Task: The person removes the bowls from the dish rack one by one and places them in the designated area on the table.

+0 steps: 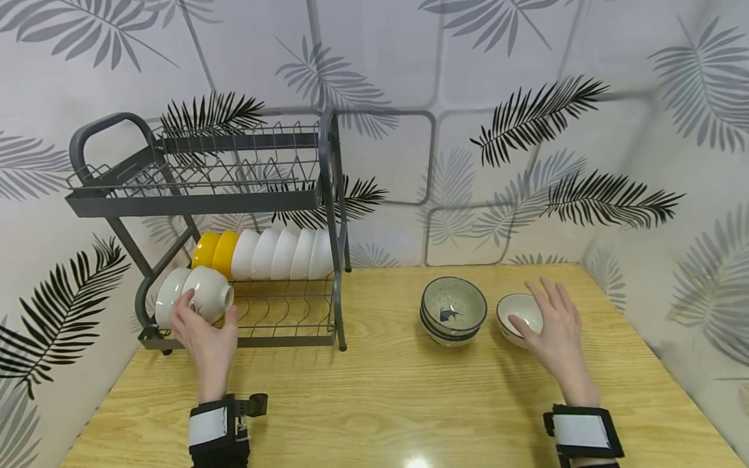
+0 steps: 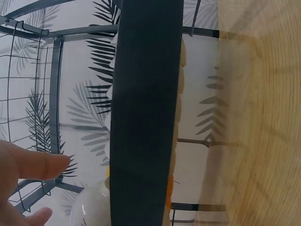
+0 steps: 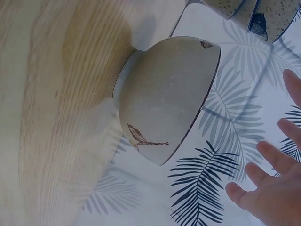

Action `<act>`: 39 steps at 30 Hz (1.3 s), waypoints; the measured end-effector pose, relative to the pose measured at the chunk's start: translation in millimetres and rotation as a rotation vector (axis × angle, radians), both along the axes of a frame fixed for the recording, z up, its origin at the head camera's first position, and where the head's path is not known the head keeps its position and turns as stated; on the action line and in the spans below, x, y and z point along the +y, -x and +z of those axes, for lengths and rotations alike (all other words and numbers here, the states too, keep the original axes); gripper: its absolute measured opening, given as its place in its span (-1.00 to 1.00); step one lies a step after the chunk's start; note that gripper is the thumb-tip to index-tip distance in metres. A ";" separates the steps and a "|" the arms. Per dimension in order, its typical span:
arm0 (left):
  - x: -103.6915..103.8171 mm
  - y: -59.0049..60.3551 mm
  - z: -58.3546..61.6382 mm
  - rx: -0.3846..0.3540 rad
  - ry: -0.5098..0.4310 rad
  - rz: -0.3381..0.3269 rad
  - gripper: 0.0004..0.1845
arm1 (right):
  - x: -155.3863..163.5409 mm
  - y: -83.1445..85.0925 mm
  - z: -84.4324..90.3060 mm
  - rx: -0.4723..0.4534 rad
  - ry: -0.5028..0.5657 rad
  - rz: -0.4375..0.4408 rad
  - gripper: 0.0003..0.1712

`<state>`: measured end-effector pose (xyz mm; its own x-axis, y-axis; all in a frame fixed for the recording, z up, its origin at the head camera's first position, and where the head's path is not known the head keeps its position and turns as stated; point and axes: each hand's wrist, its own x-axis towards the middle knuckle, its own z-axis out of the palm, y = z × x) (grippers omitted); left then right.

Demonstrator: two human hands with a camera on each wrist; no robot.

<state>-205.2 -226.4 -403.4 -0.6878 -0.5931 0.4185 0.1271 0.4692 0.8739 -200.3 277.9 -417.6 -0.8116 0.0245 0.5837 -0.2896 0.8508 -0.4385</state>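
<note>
Small bowl [image 1: 517, 312] stands upright on the counter [image 1: 374, 396], right of stacked speckled bowls [image 1: 453, 302]. Right hand [image 1: 556, 335] is just beside it, grip spread. Left hand [image 1: 207, 338], grip likewise spread, is at two pale bowls [image 1: 207, 283], lower left in the dish rack [image 1: 199, 205]; contact unclear.

The left arm [image 1: 220, 457] and the right arm [image 1: 593, 462] are extended forward from the lower edge of the head view, and the two hands are held well apart. The left hand [image 1: 206, 338] is raised, its fingers bent slightly toward the left and its thumb [image 1: 231, 318] held up apart from them. The right hand [image 1: 556, 331] is leaned a little to the left; its fingers are spread, and its thumb [image 1: 523, 328] is stretched out sideways. The left wrist [image 1: 212, 390] and the right wrist [image 1: 582, 394] are raised behind the hands.
</note>
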 end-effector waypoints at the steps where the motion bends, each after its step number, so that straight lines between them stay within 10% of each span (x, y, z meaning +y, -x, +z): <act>1: -0.9 0.4 -0.8 0.001 -0.010 0.007 -0.25 | -0.2 -0.1 0.2 -0.001 0.005 0.002 -0.23; 16: -19.7 -0.2 -1.0 -0.005 -0.066 0.057 -0.26 | 0.1 -1.0 2.6 -0.143 0.068 0.028 -0.09; 39: -54.5 11.5 16.4 -0.198 0.161 -0.001 -0.40 | 0.4 -2.3 8.1 -0.102 0.127 0.046 -0.10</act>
